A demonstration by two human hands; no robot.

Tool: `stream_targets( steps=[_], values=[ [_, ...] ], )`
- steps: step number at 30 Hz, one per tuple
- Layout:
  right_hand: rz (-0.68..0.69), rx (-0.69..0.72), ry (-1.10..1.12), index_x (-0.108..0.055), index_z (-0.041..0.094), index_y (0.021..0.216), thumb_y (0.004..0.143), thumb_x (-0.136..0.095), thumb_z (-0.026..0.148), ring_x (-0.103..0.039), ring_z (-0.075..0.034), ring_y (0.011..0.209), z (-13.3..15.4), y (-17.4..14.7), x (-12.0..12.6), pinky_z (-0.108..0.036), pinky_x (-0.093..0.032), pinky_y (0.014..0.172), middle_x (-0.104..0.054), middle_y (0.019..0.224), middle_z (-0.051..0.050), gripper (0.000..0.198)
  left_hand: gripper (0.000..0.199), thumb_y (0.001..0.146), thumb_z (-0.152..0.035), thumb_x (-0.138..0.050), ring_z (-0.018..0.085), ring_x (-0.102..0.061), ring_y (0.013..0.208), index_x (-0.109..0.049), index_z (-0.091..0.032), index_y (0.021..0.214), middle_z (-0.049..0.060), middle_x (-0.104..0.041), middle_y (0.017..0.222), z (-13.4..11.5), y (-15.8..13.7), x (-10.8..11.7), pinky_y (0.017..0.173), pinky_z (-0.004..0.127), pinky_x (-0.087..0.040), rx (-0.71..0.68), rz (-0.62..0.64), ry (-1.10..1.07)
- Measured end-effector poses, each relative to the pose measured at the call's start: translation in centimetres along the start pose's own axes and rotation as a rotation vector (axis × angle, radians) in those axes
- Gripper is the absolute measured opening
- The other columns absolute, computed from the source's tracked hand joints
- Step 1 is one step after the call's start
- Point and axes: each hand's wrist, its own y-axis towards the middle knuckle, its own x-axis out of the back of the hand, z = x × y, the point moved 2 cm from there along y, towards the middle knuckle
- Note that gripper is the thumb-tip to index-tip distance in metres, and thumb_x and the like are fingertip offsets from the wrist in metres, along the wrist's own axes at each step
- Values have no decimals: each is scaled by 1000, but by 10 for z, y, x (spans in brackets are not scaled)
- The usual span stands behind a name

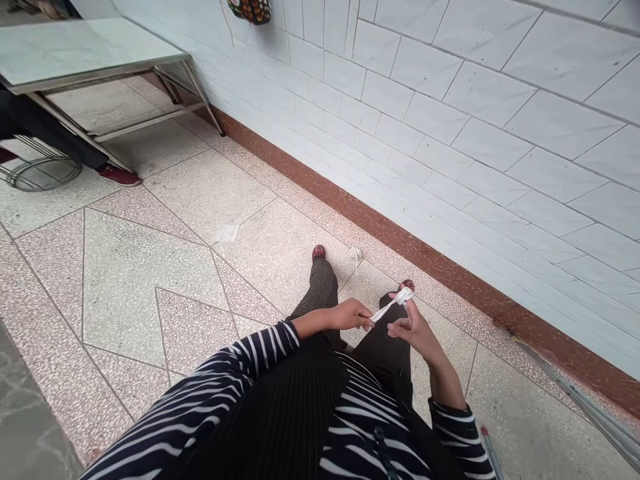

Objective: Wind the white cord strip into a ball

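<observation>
White yarn [385, 311] stretches in a short twisted length between my two hands. My left hand [353, 315] is closed, pinching one end between thumb and fingers. Loops of the yarn wrap around the raised fingers of my right hand [416, 333], whose thumb stands apart from them. A ball of white yarn [355, 253] lies on the floor between my feet, with a strand trailing from it toward me. Where that strand joins the yarn in my hands I cannot make out.
A tiled wall [450, 127] with a brown skirting runs along the right. At upper left stands a metal-legged table [95, 47]; another person's leg and red shoe [120, 175] are beside a wire stool [45, 173]. Long rods [575, 390] lie by the skirting. White paper [228, 233] is on the floor.
</observation>
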Motion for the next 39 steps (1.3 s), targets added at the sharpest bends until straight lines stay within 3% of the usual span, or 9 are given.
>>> stream_targets(
  steps=[5, 8, 12, 17, 22, 26, 30, 34, 39],
  values=[
    [137, -209, -210, -38, 21, 146, 71, -76, 29, -59, -12, 51, -37, 3, -22, -27, -46, 55, -71, 101, -6, 84, 29, 94, -32, -59, 9, -57, 65, -74, -12, 80, 1, -69, 71, -18, 0, 17, 64, 17, -37, -78, -60, 225],
    [275, -201, -143, -53, 22, 133, 72, -76, 35, -60, -10, 49, -38, -6, -35, -25, -44, 50, -68, 113, -7, 67, 23, 92, -26, -62, 9, -57, 66, -75, -12, 78, 0, -69, 69, -21, 6, 27, 64, 17, -36, -70, -54, 275],
    [385, -103, 166, -44, 27, 143, 77, -75, 43, -59, -8, 53, -14, -16, -34, -31, -52, 60, -59, 128, -10, 74, 19, 90, -28, -65, 9, -56, 68, -76, -13, 88, 0, -70, 74, -14, 14, 35, 64, 16, -38, -46, -75, 124],
    [235, 76, 370, -21, 39, 155, 74, -80, 48, -58, -10, 60, 18, -14, -21, -36, -53, 62, -41, 149, -13, 101, 23, 91, -31, -62, 9, -58, 68, -75, -11, 90, 2, -70, 77, 6, 12, 27, 66, 17, -43, 30, -94, -42],
    [37, 76, 52, -10, 39, 156, 79, -74, 44, -63, -15, 74, 5, 15, -15, -35, -53, 72, -36, 155, -11, 101, 20, 93, -26, -59, 8, -57, 66, -74, -15, 85, 0, -70, 74, 8, 0, 14, 61, 16, -38, 3, -135, 199],
    [-12, -77, -311, -23, 29, 154, 71, -74, 34, -63, -18, 66, -35, 32, -23, -35, -52, 69, -67, 117, -7, 97, 18, 92, -26, -60, 12, -59, 67, -71, -18, 81, 1, -70, 74, -7, -3, 20, 60, 21, -35, -61, -157, 564],
    [178, -152, -268, -47, 24, 138, 67, -75, 31, -60, -18, 58, -57, 26, -43, -33, -49, 63, -67, 80, 0, 76, 18, 91, -24, -62, 16, -63, 75, -70, -20, 76, 4, -72, 79, -12, 1, 32, 65, 23, -38, -74, -172, 706],
    [378, -100, 134, -51, 27, 132, 71, -77, 43, -63, -13, 62, -40, 6, -50, -30, -47, 61, -60, 121, -8, 68, 20, 94, -30, -59, 15, -63, 77, -72, -19, 83, 3, -73, 81, -4, 5, 36, 68, 21, -40, -115, -168, 559],
    [304, 87, 378, -40, 35, 146, 74, -79, 47, -61, -14, 67, -3, -3, -41, -33, -47, 65, -50, 134, -11, 83, 19, 94, -24, -55, 11, -58, 72, -72, -15, 93, 0, -69, 80, 11, 7, 29, 65, 18, -37, -76, -264, 312]
  ],
)
